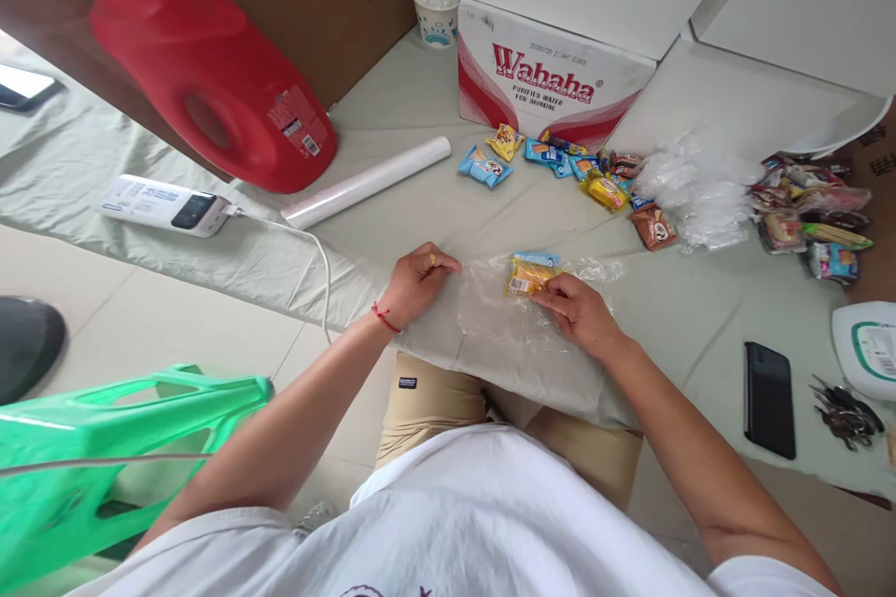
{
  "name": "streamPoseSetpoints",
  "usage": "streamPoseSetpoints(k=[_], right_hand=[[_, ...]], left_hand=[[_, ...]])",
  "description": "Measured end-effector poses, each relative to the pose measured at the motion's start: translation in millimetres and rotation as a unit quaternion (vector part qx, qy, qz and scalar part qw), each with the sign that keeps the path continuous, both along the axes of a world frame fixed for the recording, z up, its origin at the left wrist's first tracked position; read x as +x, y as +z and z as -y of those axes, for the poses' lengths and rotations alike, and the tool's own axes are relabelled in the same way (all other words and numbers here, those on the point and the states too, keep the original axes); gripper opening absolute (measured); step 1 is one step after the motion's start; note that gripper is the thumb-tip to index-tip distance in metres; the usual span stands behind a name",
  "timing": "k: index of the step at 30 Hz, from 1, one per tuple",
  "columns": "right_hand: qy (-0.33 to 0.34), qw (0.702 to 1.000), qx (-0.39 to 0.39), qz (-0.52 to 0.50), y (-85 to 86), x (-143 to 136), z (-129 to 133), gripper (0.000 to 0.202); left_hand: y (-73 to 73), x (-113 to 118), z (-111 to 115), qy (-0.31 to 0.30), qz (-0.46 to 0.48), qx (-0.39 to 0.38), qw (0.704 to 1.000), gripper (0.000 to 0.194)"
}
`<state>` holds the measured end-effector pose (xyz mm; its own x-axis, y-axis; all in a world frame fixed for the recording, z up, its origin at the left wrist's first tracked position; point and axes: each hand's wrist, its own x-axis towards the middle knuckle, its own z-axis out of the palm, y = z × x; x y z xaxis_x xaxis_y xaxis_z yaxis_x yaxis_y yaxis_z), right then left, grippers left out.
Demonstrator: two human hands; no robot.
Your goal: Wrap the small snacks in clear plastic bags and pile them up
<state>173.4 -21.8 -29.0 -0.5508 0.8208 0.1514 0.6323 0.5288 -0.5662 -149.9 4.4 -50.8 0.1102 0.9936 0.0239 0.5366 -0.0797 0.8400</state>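
A clear plastic bag [483, 303] lies flat at the table's near edge. My left hand [422, 282] is closed, with thumb and finger pinched at the bag's left edge. Over the bag's right part, my right hand [578, 310] is closed on a yellow snack packet [526, 278] by its right end. A blue packet [538, 257] shows just behind the yellow one. Whether these packets are inside the bag or on top of it, I cannot tell. Farther back lie a light blue packet [485, 167] and a small yellow packet [505, 142].
A white roll [371, 181], a power bank [164, 205] with a cable and a red jug [231, 84] are at left. Several snacks [606, 190], crumpled clear bags [700, 187], a phone [770, 399] and keys [847, 414] are at right. A Wahaha box [546, 75] stands behind.
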Motion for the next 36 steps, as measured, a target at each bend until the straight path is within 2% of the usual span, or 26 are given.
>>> streamPoseSetpoints(k=[2,4,5,6,8,10,11,14,17,19,24,28,32,34,36], right_hand=[[-0.005,1.0,0.005,-0.008,-3.6,-2,0,0.041],[-0.01,1.0,0.011,-0.006,-5.4,-4,-1,0.041],[-0.011,1.0,0.015,-0.003,-5.6,-6,-1,0.042],[-0.011,1.0,0.018,0.0,-5.3,-7,-2,0.042],[-0.016,1.0,0.02,0.005,-3.8,-10,-3,0.041],[-0.019,1.0,0.017,0.008,-2.0,-12,-4,0.04],[-0.019,1.0,0.015,0.008,-1.4,-12,-4,0.04],[-0.027,1.0,0.014,-0.003,-2.0,-13,-2,0.04],[-0.068,0.997,0.011,-0.02,-5.8,-13,0,0.035],[-0.095,0.995,0.015,-0.026,-8.8,-12,-1,0.032],[-0.12,0.99,0.067,-0.007,-12.0,-13,-7,0.034],[-0.124,0.986,0.108,0.016,-12.7,-18,-9,0.035],[-0.122,0.985,0.121,0.027,-18.8,-20,-5,0.037],[-0.12,0.984,0.124,0.032,-23.4,-19,-5,0.037],[-0.112,0.985,0.13,0.032,-26.2,-17,-5,0.037]], left_hand=[[8.1,-3,2,0.059,-0.041,0.033,0.997,0.028],[24.2,2,4,0.112,-0.081,0.112,0.984,0.029],[34.6,7,5,0.115,-0.1,0.155,0.976,0.03],[45.5,15,5,0.092,-0.118,0.192,0.97,0.031],[65.3,37,4,-0.018,-0.156,0.21,0.965,0.033],[76.3,62,-2,-0.14,-0.175,0.207,0.953,0.036],[77.1,74,-6,-0.195,-0.174,0.203,0.944,0.04],[64.2,101,-26,-0.287,-0.179,0.142,0.93,0.055],[44.4,106,-44,-0.299,-0.189,0.03,0.935,0.067],[36.2,101,-51,-0.299,-0.168,0.011,0.939,0.069],[32.6,90,-50,-0.328,-0.13,0.093,0.931,0.069],[31.3,95,-46,-0.292,-0.177,0.094,0.935,0.049],[25.8,99,-35,-0.236,-0.198,0.122,0.943,0.049],[22.1,99,-27,-0.237,-0.199,0.163,0.937,0.044],[17.6,98,-20,-0.263,-0.198,0.197,0.923,0.041]])
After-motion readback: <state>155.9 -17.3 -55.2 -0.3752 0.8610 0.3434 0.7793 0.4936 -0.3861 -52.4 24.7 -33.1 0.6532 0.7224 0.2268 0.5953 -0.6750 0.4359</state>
